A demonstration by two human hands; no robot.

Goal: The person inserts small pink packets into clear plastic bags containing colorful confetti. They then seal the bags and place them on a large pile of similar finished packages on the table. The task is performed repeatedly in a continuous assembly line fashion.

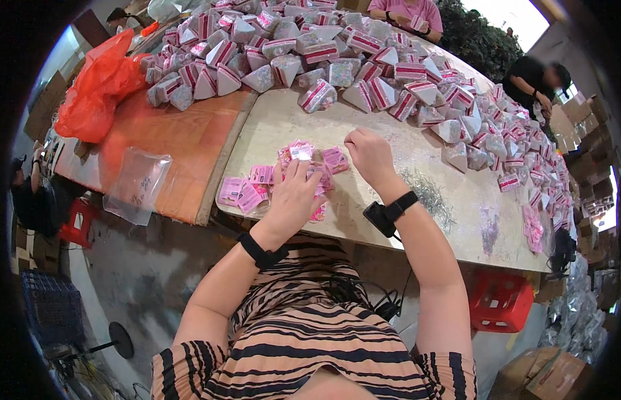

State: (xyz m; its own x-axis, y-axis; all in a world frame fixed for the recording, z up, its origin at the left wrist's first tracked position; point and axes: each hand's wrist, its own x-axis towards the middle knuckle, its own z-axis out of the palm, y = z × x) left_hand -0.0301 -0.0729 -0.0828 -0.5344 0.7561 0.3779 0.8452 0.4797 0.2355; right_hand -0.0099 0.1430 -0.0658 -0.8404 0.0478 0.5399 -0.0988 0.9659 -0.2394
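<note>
A loose heap of small pink cards (262, 175) with printed fronts lies on the pale tabletop before me. My left hand (294, 193) rests over the middle of this heap, palm down, its fingers apart and touching the cards. At its fingertips a whitish card (301, 152) catches the light. To the right, just past a separate pink card (335, 159), my right hand (370, 157) is raised over the table with its fingers curled closed. Whatever those fingers hold, if anything, is hidden. Dark bands circle both wrists.
Many wedge-shaped clear packs (317, 95) with pink-and-white labels are piled across the far and right table. Silvery tinsel strands (427, 200) lie right of my hand. At left are an orange-red plastic bag (100, 90) and a clear bag (138, 183). Other people work beyond.
</note>
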